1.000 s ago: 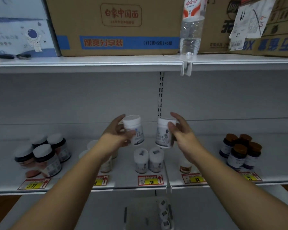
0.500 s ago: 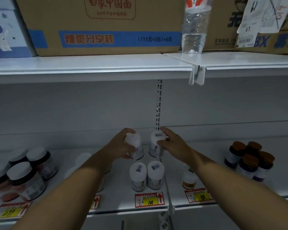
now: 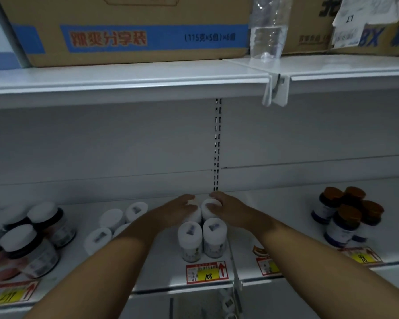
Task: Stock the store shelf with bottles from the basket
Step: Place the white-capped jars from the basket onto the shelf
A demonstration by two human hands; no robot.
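Each hand's grip, left (image 3: 182, 209) and right (image 3: 226, 207), holds a white bottle on the shelf (image 3: 161, 268).

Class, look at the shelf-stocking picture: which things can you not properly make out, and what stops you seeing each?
All in the head view:
- Two white bottles under the left hand and right hand: bodies and labels hidden by the hands.
- Bottle labels in front: print too blurred to read.
- Small jar: mostly hidden by the right forearm.
- Basket: below the shelf edge, not identifiable.
- Cardboard box: top cut off.
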